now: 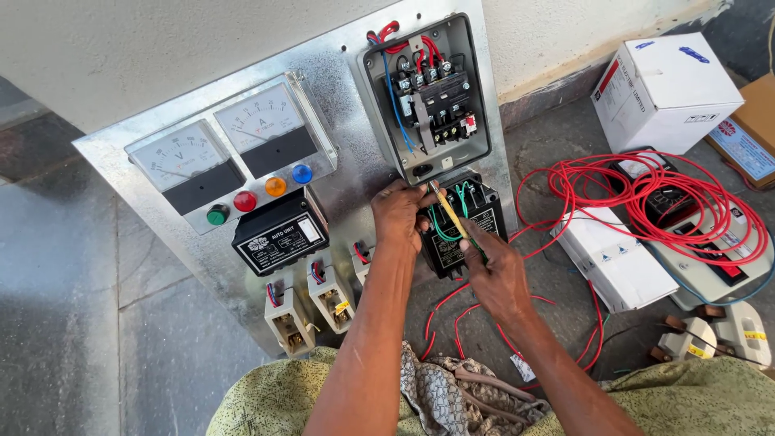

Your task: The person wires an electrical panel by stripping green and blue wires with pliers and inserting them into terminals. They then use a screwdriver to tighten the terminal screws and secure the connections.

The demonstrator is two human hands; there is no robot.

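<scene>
My right hand [499, 274] closes around a yellow-handled screwdriver [452, 220], its long axis slanting up-left toward the black unit [464, 234] on the upright metal panel [339, 161]. My left hand [397, 211], fingers curled, steadies that unit directly beside the tip. Red wire coil [646, 194] lies on the grey floor [549, 145], well right.

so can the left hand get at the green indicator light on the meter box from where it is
Probably yes. The left hand rests on the black unit, and the green light sits uncovered further left on the same panel, with nothing between them.
</scene>
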